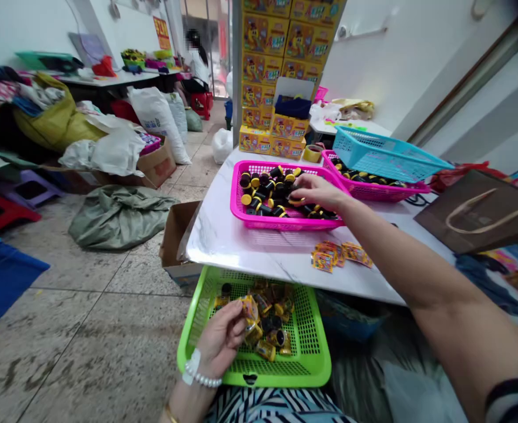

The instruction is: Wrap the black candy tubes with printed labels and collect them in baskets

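Observation:
My left hand is closed in a pinch on a small printed yellow label, held above the green basket on my lap. Below it in that basket lie several small black containers wrapped in yellow printed film. My right hand reaches into the pink basket on the table, its fingers curled onto a small black container with a yellow lid. Loose black containers with yellow lids surround those fingers. Printed labels lie in a small pile on the table below my right forearm.
A blue basket rests on a second pink basket. Yellow printed boxes are stacked at the table's back. A brown paper bag stands right; a cardboard box stands left, on the floor. A person sits far back.

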A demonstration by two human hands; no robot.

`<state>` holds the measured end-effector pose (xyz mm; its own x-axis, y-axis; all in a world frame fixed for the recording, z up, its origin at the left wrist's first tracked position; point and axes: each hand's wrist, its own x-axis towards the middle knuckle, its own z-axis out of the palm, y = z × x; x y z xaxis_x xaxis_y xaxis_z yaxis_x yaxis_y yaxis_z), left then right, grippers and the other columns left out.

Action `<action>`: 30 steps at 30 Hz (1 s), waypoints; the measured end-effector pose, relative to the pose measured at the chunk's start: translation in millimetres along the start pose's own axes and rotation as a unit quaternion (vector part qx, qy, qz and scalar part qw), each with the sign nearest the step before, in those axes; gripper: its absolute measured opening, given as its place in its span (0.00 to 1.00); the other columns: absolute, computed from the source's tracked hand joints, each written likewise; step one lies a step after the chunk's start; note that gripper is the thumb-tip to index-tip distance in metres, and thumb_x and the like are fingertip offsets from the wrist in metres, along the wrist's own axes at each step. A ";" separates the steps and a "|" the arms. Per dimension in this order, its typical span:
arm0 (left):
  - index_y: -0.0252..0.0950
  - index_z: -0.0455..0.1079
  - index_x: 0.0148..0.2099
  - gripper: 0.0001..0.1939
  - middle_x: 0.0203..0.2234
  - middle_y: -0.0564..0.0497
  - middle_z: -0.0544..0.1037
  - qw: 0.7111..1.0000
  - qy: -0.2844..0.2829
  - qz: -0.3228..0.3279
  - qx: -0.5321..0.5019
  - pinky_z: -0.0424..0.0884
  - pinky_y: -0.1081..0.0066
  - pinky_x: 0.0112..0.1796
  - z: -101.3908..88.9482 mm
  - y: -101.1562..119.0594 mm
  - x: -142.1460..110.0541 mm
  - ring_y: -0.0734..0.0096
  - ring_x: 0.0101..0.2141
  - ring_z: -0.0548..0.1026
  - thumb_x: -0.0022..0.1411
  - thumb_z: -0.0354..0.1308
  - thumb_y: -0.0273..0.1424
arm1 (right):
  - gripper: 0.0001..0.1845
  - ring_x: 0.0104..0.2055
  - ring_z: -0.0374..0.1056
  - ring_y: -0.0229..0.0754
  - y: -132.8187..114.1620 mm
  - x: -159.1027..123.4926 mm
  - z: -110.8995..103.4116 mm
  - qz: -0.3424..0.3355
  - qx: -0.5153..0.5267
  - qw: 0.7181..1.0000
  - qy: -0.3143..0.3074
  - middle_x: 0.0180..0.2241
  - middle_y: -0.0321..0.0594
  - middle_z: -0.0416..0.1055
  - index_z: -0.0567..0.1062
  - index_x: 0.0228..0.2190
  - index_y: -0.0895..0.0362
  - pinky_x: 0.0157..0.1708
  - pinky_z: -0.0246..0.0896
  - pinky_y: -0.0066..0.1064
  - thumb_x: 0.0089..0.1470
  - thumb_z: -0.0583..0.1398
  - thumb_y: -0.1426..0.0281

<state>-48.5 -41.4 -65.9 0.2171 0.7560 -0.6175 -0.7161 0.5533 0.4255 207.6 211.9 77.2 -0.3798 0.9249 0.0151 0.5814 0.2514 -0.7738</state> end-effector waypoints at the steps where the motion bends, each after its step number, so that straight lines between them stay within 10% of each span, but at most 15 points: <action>1: 0.27 0.72 0.32 0.20 0.23 0.55 0.72 1.000 -0.007 0.000 0.000 0.46 0.86 0.12 0.8 -0.4 -1.2 0.91 0.15 0.56 0.39 0.76 0.30 | 0.09 0.32 0.71 0.38 -5.4 -8.9 -1.5 0.002 0.045 0.999 0.005 0.35 0.39 0.72 0.68 0.42 0.55 0.29 0.69 0.30 0.58 0.57 0.69; 6: 0.26 0.73 0.34 0.15 0.24 0.53 0.73 1.000 -0.024 -0.006 -0.004 0.47 0.87 0.12 -1.2 -3.3 -2.8 0.91 0.15 0.58 0.46 0.72 0.27 | 0.16 0.21 0.63 0.31 -38.5 -91.8 21.7 0.000 0.174 0.984 -0.038 0.28 0.37 0.72 0.71 0.51 0.55 0.17 0.56 0.24 0.62 0.57 0.67; 12: 0.27 0.72 0.35 0.12 0.23 0.55 0.71 0.999 -0.023 -0.039 -0.021 0.47 0.87 0.12 1.7 -10.2 -0.1 0.91 0.15 0.58 0.48 0.70 0.23 | 0.28 0.29 0.68 0.33 -30.5 -180.0 117.7 0.096 0.297 0.934 -0.175 0.37 0.39 0.74 0.71 0.54 0.52 0.21 0.63 0.22 0.51 0.66 0.67; 17: 0.28 0.71 0.35 0.13 0.22 0.57 0.69 0.998 -0.032 -0.054 -0.016 0.47 0.87 0.12 8.3 -13.8 -0.9 0.91 0.15 0.58 0.48 0.70 0.24 | 0.20 0.24 0.69 0.33 -6.6 -193.1 161.0 0.168 0.368 0.908 -0.109 0.27 0.37 0.76 0.76 0.43 0.57 0.18 0.62 0.21 0.47 0.68 0.65; 30: 0.30 0.69 0.32 0.13 0.21 0.58 0.69 0.996 -0.057 -0.057 -0.022 0.47 0.86 0.12 9.8 -20.5 3.1 0.91 0.13 0.54 0.49 0.71 0.28 | 0.15 0.22 0.71 0.35 -8.5 -195.4 167.2 0.189 0.304 0.931 -0.074 0.29 0.39 0.77 0.74 0.37 0.58 0.22 0.66 0.26 0.48 0.66 0.64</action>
<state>-26.6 -47.0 -70.0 0.3709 0.7259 -0.5793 -0.7106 0.6234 0.3262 156.6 -18.7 -25.1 -0.3523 0.8534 -0.3843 0.1963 -0.3341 -0.9219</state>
